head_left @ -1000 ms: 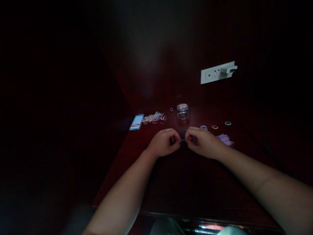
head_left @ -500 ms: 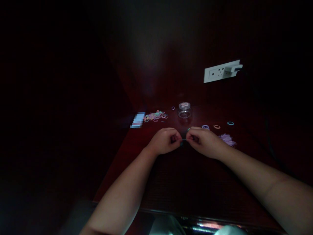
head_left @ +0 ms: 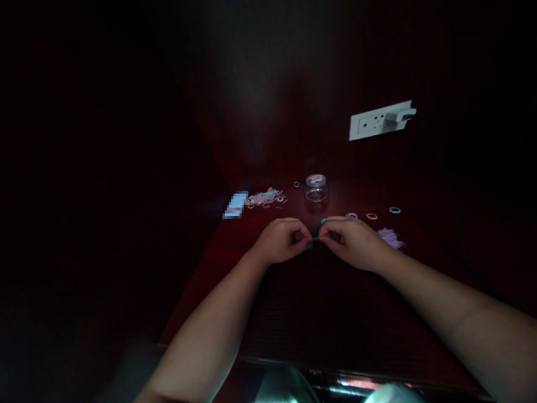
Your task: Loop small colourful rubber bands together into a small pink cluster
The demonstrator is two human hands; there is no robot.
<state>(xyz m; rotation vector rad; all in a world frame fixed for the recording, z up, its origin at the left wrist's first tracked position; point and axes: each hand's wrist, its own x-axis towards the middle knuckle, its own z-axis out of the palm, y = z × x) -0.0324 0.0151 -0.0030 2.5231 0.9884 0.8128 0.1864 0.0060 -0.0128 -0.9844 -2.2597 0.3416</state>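
My left hand (head_left: 285,240) and my right hand (head_left: 347,240) meet fingertip to fingertip above the dark red table. Each is closed in a pinch on a thin, greenish rubber band (head_left: 315,239) that spans the small gap between them. A bit of green shows behind the right fingers, and some teal below the left fingertips. Past my right wrist lies a pile of lilac bands (head_left: 390,239). Purple rings (head_left: 351,215), partly covered by my right hand, a peach ring (head_left: 371,216) and a teal ring (head_left: 395,210) lie behind it.
A lidded clear jar (head_left: 316,188) stands beyond my hands, with a small purple ring (head_left: 296,184) beside it. To the left are a heap of mixed coloured bands (head_left: 266,198) and a blurred-out bright rectangle (head_left: 235,205). A wall socket (head_left: 380,121) holds a plug.
Both hands keep their pinch and hardly move. More green shows behind the right fingers than a second ago. The whole view has shifted slightly.
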